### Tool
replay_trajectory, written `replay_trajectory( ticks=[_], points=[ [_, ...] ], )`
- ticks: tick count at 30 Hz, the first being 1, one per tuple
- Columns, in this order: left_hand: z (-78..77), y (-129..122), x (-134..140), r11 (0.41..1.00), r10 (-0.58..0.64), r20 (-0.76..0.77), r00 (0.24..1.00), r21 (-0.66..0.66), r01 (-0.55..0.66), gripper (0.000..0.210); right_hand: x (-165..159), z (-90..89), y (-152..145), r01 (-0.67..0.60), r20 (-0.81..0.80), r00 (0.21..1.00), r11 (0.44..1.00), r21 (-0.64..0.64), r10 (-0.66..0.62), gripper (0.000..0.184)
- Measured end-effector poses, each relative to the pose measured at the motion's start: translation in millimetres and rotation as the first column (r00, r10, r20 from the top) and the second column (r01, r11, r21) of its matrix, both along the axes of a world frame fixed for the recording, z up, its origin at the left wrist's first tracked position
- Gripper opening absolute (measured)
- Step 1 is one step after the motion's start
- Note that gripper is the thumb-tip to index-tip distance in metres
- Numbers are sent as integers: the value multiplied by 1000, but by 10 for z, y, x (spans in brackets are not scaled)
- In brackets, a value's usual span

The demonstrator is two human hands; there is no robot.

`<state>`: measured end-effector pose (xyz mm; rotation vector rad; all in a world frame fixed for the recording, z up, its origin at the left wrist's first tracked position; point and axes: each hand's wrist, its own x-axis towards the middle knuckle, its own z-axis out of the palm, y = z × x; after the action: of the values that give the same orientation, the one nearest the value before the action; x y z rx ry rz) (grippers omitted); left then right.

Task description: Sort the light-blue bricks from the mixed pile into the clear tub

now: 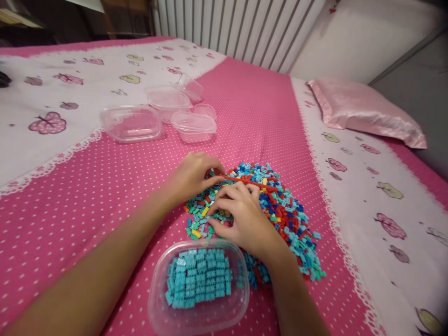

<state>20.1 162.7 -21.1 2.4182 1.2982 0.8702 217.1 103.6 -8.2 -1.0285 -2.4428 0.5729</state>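
A long thin red strip point(268, 186), seemingly of joined bricks, has its left end pinched between the thumb and fingers of my left hand point(196, 175). It stretches to the right above a mixed pile of small building bricks point(287, 214) in blue, teal, red, green and yellow. My right hand point(241, 212) hovers low over the pile's near left part, fingers curved and apart, with the strip passing just beyond its fingertips. Whether those fingertips touch the strip I cannot tell. Close to me, a clear plastic container point(241, 298) holds light blue bricks point(199, 278) set in neat rows.
Farther off lie several clear containers, among them a wide one point(131, 123), a lidded one point(194, 126) and a small one tipped over point(191, 87). A pink pillow point(364, 109) rests at the right on the dotted pink bedsheet point(252, 112). Behind stands a slatted white panel point(231, 30).
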Motion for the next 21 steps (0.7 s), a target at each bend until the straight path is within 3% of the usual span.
replay_trajectory(
  ticks=[8, 12, 17, 21],
  points=[
    [-78, -64, 207, 997, 77, 65, 995, 12, -78, 16, 13, 59, 14, 119, -193, 972, 990, -80, -132, 5],
    [52, -81, 158, 998, 67, 137, 988, -15, -66, 25, 60, 46, 42, 200, -251, 945, 977, -70, -211, 5],
    [272, -184, 127, 991, -55, 204, 977, -108, 78, 31, 169, 13, 110, 297, -317, 894, 949, -108, -316, 7],
    [262, -219, 164, 921, -184, 370, 911, -258, 291, 18, 246, 0, 163, 287, -367, 869, 942, -175, -333, 5]
  ],
)
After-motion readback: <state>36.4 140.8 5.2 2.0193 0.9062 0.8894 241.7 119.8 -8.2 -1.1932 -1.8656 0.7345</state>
